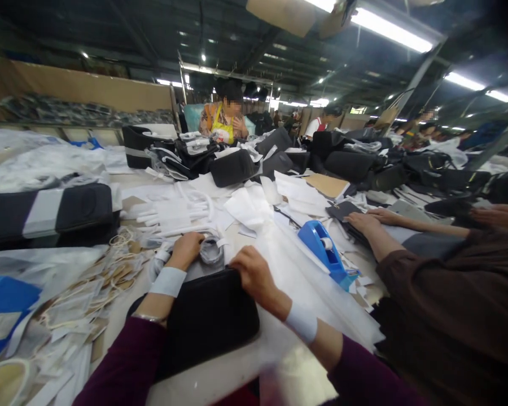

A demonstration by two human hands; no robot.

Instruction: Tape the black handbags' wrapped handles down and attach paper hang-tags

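A black bag point(211, 321) lies on the table right in front of me. At its far side, a coiled strap wrapped in grey covering point(212, 251) stands up between my hands. My right hand point(256, 274) is closed, its fingertips pinching the far right edge of the bag. My left hand point(186, 250) is closed beside the coil, over the bag's far left side; its fingertips are hidden, so what it grips cannot be made out. White bands circle both wrists.
A blue tape dispenser point(325, 252) stands to the right, near a co-worker's hands point(366, 223) on dark material. Left are tags with strings point(105, 282), another black bag point(84, 211) and a blue box point(6, 316). White paper point(249, 206) and piled bags point(232, 167) lie beyond.
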